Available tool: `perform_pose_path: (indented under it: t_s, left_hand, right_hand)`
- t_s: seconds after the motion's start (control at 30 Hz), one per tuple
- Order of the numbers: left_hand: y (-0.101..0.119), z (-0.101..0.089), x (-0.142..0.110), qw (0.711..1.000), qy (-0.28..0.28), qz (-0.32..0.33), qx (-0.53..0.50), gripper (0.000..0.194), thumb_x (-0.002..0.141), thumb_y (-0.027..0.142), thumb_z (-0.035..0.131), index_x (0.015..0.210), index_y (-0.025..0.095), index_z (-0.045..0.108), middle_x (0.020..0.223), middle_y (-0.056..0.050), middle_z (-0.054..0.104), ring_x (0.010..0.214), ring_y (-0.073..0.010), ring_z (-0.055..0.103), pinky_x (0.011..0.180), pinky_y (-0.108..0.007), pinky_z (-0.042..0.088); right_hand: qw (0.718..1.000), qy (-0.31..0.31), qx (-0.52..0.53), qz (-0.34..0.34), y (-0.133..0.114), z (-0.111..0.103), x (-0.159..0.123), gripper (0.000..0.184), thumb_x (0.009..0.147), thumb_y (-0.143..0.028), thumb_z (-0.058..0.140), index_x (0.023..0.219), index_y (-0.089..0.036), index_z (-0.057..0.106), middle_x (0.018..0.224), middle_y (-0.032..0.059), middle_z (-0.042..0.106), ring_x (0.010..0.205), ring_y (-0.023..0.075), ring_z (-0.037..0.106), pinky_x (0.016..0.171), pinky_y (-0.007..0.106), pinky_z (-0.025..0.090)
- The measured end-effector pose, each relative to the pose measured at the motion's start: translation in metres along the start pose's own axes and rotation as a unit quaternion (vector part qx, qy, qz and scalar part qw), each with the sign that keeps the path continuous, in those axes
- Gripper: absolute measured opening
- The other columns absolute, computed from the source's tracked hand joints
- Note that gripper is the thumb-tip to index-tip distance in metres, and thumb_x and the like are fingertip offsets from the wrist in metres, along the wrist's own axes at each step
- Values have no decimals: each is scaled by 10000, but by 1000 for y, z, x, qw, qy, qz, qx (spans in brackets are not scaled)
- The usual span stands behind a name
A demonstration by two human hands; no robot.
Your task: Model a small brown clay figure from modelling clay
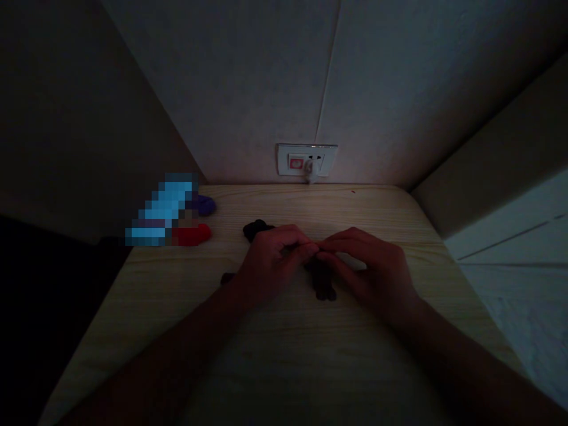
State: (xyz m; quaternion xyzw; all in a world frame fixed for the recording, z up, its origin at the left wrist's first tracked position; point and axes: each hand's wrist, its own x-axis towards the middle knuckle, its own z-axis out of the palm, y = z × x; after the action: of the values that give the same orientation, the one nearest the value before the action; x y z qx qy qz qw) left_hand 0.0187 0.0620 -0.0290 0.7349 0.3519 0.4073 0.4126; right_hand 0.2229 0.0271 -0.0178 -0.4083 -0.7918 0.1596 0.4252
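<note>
Left hand (270,260) and right hand (381,266) are pinching what, in this gloom, seems a soft, lightweight dark figure (322,279), best held mid-body.

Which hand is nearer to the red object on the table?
Left. The left hand is to the red object's right, apart from it; the right hand is farther right, past the left hand.

Dim throughout, the view sinks to near black at lower left. A pixelated patch (162,207) glows blue at mid-left; the wall (239,77) catches faint light; shadow dulls the left hand (273,257) and right hand (377,266).
</note>
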Motion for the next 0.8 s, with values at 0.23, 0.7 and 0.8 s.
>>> perform_pose_path:
  t_s: [0.23,0.7,0.8]
  left_hand:
    - [4,0,-1,999,-18,16,34,270,1007,255,575,763,178,660,725,-12,660,703,-150,621,685,-294,472]
    - [2,1,-1,995,-10,82,53,165,940,182,611,780,177,653,741,-14,643,685,-140,592,650,-290,467]
    - [3,1,-2,992,41,91,78,148,908,155,650,765,187,663,726,-3,657,667,-133,591,634,-279,472]
  right_hand:
    - [1000,-22,-14,-13,-2,0,0,77,990,-173,657,997,-223,715,889,38,763,821,191,710,745,329,590]
    - [997,-45,-57,-24,-7,2,2,67,972,-168,576,923,-212,571,831,51,652,771,201,623,682,337,522]
    - [998,-17,-53,-7,-8,1,2,84,967,-165,564,914,-229,550,815,37,626,750,193,605,655,332,501]
